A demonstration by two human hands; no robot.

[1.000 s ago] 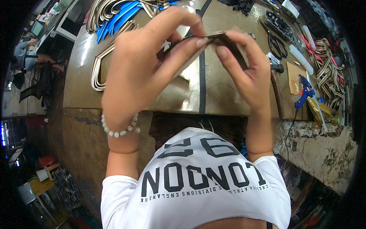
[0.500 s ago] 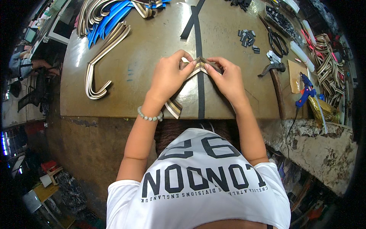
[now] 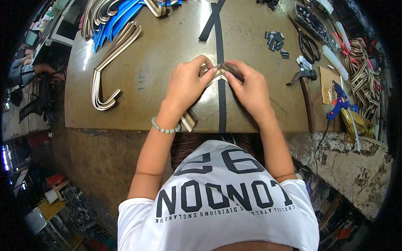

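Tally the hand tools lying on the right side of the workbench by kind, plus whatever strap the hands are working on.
Hammer: 1
Scissors: 1
Blue glue gun: 1
Striped strap pinched between left hand and right hand: 1
Total: 4

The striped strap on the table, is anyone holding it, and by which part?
Yes. Both hands pinch the striped strap at its folded upper end: left hand on the left side, right hand on the right. Its free end trails toward the table edge.
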